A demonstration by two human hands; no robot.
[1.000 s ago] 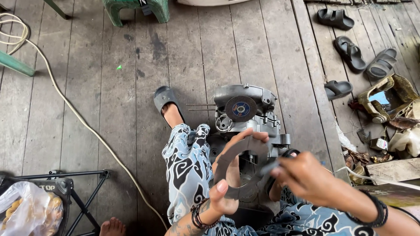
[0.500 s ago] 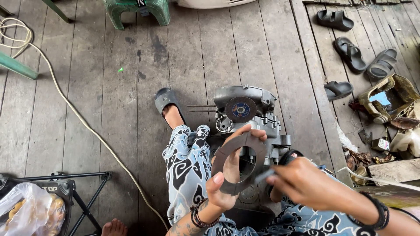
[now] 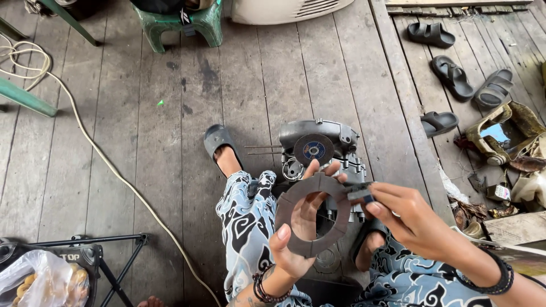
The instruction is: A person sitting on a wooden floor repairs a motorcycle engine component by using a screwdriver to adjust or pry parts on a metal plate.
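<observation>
The ring-shaped friction plate, gripped in the left hand, is off the engine on the floor, while the right hand pinches a small tool against its rim.

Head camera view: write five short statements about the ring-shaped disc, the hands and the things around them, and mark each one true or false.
1. The left hand holds a dark ring-shaped disc by its lower edge. True.
2. The right hand is empty. False: it pinches a small grey tool against the ring's upper right edge.
3. A grey engine block sits on the plank floor beyond the ring. True.
4. The sandals lie to the left of the engine block. False: they lie at the upper right.
5. The person's legs are in plain black trousers. False: the trousers are light blue with a black swirl pattern.
</observation>
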